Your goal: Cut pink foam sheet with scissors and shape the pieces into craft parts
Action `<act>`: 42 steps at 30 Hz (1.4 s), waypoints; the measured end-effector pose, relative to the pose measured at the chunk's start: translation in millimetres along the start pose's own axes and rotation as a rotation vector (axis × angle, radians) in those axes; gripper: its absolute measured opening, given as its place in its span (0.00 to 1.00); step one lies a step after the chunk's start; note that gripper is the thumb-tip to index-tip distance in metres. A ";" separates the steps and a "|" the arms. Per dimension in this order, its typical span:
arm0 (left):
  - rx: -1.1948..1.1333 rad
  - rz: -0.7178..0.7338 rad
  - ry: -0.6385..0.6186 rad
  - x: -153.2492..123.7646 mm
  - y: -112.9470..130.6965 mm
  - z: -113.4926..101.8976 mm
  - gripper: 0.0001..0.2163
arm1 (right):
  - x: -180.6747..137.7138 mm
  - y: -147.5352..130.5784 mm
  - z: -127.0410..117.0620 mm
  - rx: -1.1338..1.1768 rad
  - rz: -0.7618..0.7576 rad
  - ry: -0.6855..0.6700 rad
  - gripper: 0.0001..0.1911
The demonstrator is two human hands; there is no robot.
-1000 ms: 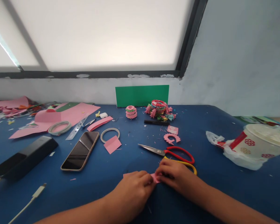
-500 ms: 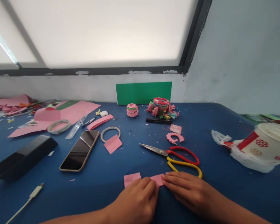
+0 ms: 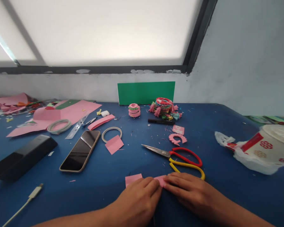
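Note:
A small piece of pink paper [image 3: 160, 180] lies between my two hands at the table's near edge. My left hand [image 3: 142, 200] is closed, its curled fingers gripping the paper's left part and hiding it. From the right, my right hand [image 3: 191, 190] pinches the other end with its fingers pressed together. A second pink paper square [image 3: 133, 179] shows behind my left hand, partly covered by it. Just beyond my right hand lie scissors [image 3: 165, 153] with one red and one yellow handle, blades pointing left.
On the blue table [image 3: 123, 198] lie a phone [image 3: 80, 151], a black box-shaped device [image 3: 23, 156], a cable [image 3: 34, 192], tape rolls [image 3: 59, 126] and a ruler [image 3: 77, 126]. Paper crafts [image 3: 134, 110] stand at the back. A bagged cup [image 3: 267, 145] sits at right.
My fingers have shifted slightly on the pink paper, and a little less of it shows between my hands. The view has moved slightly; the other things stay in place.

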State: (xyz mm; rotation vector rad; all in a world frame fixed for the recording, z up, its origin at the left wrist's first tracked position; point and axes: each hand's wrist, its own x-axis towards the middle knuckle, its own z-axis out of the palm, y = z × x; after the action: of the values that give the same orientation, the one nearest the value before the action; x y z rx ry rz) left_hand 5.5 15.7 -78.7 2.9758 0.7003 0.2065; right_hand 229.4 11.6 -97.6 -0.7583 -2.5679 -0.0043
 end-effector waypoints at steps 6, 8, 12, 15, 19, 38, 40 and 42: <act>0.142 0.113 -0.105 6.0 -1.2 -5.7 0.07 | 7.2 1.7 1.7 -0.025 -0.083 0.010 0.14; 0.161 0.130 -0.124 7.2 -1.3 -11.4 0.06 | 7.3 1.6 0.7 0.025 -0.046 -0.003 0.13; 0.071 0.067 -0.131 5.4 -6.0 -21.6 0.05 | 4.4 2.5 -4.8 0.176 0.076 -0.009 0.12; -0.083 0.012 -0.080 3.0 -13.4 -23.3 0.06 | 4.1 6.6 -9.2 0.286 0.155 -0.014 0.12; -0.234 -0.083 0.017 7.1 -21.7 -16.5 0.07 | 9.1 14.3 -14.9 0.437 0.256 -0.071 0.11; -0.662 -0.340 0.394 12.9 -20.7 -41.9 0.04 | 65.8 -20.1 -30.1 0.459 0.521 0.126 0.06; -0.576 -0.336 0.407 12.3 -19.3 -41.8 0.03 | 68.0 -24.9 -27.9 0.469 0.578 0.130 0.07; -0.461 -0.328 0.387 12.8 -19.0 -41.1 0.03 | 68.0 -27.7 -25.4 0.458 0.615 0.133 0.07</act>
State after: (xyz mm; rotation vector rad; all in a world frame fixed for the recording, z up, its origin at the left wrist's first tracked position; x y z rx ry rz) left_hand 2.5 40.2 -38.6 2.3630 1.0029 0.8083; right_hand 175.5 19.8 -42.2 -1.2607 -1.9997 0.6735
